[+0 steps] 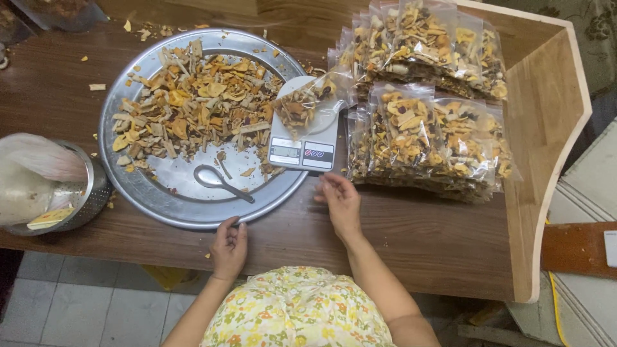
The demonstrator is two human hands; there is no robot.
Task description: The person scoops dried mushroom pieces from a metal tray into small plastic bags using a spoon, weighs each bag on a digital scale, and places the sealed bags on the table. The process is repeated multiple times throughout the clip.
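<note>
Your elbows run off the bottom edge. The steel canister [77, 193] is cut by the left edge; the scale's display [285, 152] is too small to read.

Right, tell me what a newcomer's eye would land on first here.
Probably the big round metal tray at left, heaped with mixed dried chips, a spoon lying on its bare part. Next, the stacks of filled clear bags at right, and the small scale between them with one bag on it. The left hand rests at the tray's rim; the right hand hovers just below the scale.
</note>
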